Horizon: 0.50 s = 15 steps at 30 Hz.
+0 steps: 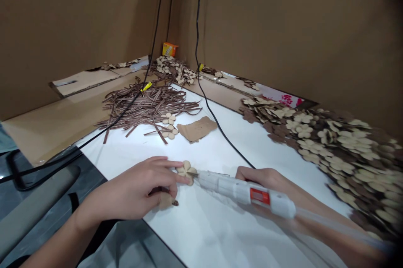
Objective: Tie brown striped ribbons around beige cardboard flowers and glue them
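Observation:
My left hand [141, 188] reaches over the white work surface. Two of its fingers press on a beige flower cutout [186, 168] with rounded petals. Under the thumb, the curled fingers hold a small tan piece [165, 201] with a dark end, mostly hidden. My right hand [267, 180] is closed around a white hot glue gun [233, 187] with a red switch. The nozzle of the gun touches or almost touches the middle of the flower cutout.
Brown stitched strips [147, 104] lie heaped beyond my hands, beside a brown scrap [197, 128]. Many beige and dark flower cutouts [340, 146] pile up at right. A black cable [214, 113] crosses the surface. An orange box [170, 49] stands in the cardboard corner.

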### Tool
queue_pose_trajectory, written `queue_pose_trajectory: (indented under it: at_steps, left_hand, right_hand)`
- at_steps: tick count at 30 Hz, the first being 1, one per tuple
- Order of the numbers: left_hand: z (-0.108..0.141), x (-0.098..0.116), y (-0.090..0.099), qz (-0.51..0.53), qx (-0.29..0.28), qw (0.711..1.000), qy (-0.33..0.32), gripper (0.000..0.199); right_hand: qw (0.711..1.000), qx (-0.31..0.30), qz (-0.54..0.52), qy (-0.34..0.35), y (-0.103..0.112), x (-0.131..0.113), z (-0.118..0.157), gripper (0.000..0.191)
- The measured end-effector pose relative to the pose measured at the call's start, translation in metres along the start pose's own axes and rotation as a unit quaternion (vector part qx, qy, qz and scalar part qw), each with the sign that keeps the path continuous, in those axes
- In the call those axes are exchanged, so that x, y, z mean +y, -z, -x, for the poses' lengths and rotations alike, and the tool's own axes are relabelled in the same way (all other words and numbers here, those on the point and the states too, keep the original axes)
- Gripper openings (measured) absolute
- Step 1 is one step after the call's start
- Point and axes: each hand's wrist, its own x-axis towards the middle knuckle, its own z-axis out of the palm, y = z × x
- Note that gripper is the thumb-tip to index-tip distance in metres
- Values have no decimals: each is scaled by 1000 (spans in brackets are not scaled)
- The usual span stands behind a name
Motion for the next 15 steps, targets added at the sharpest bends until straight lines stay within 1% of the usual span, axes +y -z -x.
queue_pose_trajectory:
  at_steps: [3, 7, 8, 9, 12, 13, 15]
  left_hand:
    - [0, 0, -1, 4, 4, 1000, 2, 28]
    - [0, -2, -2, -1, -3, 1000, 11, 28]
    - [0, -2, -2, -1, -4, 1000, 14, 29]
    - [0, -3, -2, 0, -4, 1000, 16, 29]
    - [0, -4, -4, 3, 1, 1000, 19, 24]
    - [0, -4, -4, 5, 3, 1000, 19, 22]
    - [1, -5, -5, 9, 10, 1000, 19, 20]
  right_hand:
    - [998, -14, -45, -39, 2, -6, 3, 10]
    - [985, 34, -105, -134, 4, -9, 8, 15]
    - [981, 23, -123, -150, 6, -9, 8, 14]
    - [977, -4, -151, -153, 7, -9, 8, 13]
    - [953, -92, -266, -116, 11, -9, 6, 10]
    - [942, -104, -301, -108, 11, -9, 5, 11]
    - [925, -101, -350, -113, 11, -9, 2, 14]
